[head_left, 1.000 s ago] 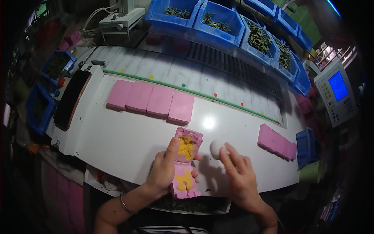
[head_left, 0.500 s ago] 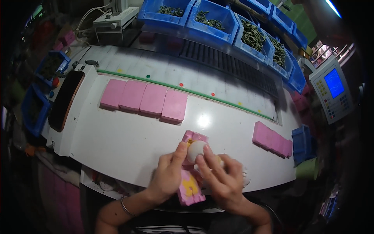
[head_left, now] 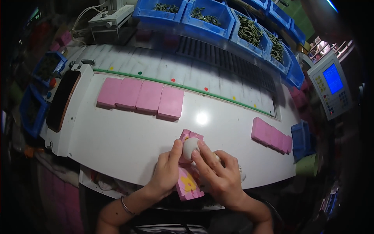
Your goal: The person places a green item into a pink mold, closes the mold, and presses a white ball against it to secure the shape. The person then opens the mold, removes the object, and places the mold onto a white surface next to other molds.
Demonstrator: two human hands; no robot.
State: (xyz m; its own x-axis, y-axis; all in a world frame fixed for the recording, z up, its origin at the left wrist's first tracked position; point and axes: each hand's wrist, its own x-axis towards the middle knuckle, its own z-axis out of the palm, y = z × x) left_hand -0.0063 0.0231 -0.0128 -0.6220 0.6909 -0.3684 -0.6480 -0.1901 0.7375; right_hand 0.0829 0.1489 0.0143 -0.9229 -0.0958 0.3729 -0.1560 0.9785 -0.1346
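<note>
A pink mould-like block (head_left: 187,185) with a yellow-coated hollow lies at the table's near edge. Just beyond it, a second pink piece (head_left: 191,133), also with some yellow, is partly covered by my hands. My left hand (head_left: 166,168) is closed along this farther piece's left side, thumb up. In my right hand (head_left: 219,171) is a smooth white rounded object (head_left: 191,148), pressed by the fingertips down over the piece. Whether it is a ball or a stuffed pad I cannot tell. The contact underneath is hidden.
Pink blocks stand in one row (head_left: 140,97) at the back left and another (head_left: 270,135) at the right. Behind runs a green strip (head_left: 187,93) with coloured dots. Blue bins (head_left: 206,17) of greenish rings hang above. A control panel (head_left: 332,84) stands far right.
My view has shifted slightly. Both hands and the white object sit a little further left over the pink piece, and the grip looks the same.
</note>
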